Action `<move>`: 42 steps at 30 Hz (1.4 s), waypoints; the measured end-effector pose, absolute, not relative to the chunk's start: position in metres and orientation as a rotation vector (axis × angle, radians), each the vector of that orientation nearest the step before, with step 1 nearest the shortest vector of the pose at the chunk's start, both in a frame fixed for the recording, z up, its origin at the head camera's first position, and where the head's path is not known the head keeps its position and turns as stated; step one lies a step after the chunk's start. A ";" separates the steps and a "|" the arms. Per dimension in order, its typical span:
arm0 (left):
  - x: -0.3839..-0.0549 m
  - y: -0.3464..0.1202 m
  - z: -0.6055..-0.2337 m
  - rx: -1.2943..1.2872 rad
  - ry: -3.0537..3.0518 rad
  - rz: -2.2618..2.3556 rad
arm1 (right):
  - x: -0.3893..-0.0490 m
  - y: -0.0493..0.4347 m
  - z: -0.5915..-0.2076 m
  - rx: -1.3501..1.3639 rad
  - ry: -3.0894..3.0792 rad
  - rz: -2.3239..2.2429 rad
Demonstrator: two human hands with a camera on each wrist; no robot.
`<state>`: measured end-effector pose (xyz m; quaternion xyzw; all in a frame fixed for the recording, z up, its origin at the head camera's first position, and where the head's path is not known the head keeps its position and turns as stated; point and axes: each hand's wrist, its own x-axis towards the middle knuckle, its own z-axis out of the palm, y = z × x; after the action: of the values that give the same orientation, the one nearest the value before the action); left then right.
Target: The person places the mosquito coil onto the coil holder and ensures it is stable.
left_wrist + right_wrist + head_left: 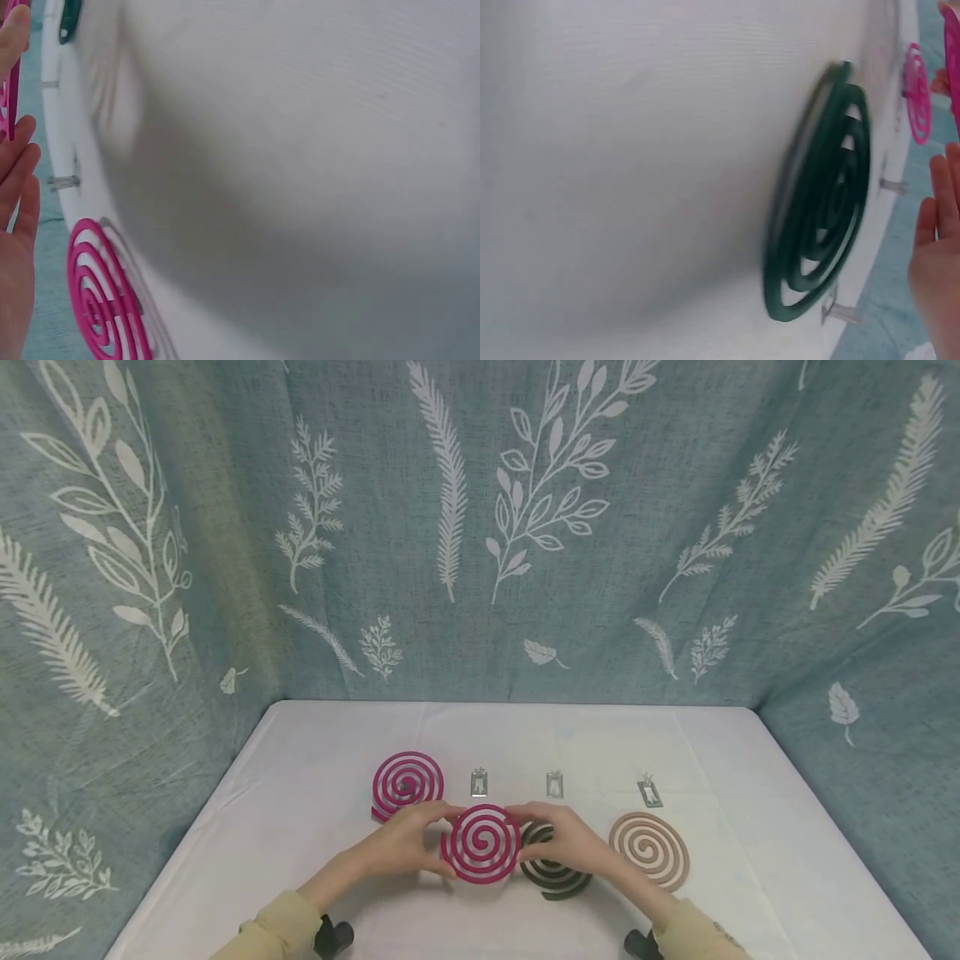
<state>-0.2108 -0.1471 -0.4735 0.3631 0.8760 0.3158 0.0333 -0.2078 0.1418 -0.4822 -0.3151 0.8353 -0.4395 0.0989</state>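
Both hands hold a pink mosquito coil [482,843] upright above the table, its flat spiral facing the head camera. My left hand [397,843] grips its left edge between thumb and fingers. On the opposite edge, my right hand [572,842] pinches it the same way. In the left wrist view only a narrow side of the held coil [12,97] shows. A dark green coil [558,893] lies below my right hand, partly hidden by it; the right wrist view shows more of this green coil [776,277].
Behind my left hand is another pink coil [382,797]. A tan coil [647,847] lies at the right. Three small metal coil stands [473,783] sit in a row toward the back of the white-covered table [337,735]. Blue-green leaf-patterned curtains [480,652] surround it.
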 end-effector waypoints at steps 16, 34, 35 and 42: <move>-0.218 -0.144 -0.430 0.904 2.623 1.375 | -0.209 0.143 -0.445 -0.550 2.255 -1.738; -0.221 -0.129 -0.413 0.712 2.608 1.648 | -0.214 0.131 -0.428 -0.296 2.105 -2.067; -0.222 -0.128 -0.413 0.696 2.622 1.666 | -0.215 0.130 -0.428 -0.265 2.109 -2.080; -0.227 -0.120 -0.425 0.542 2.691 1.863 | -0.222 0.120 -0.430 -0.188 2.013 -2.264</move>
<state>-0.2272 -0.1198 -0.4250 0.1626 0.8080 0.5594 -0.0878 -0.2222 0.1197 -0.4296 -0.0617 0.6624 -0.7447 0.0532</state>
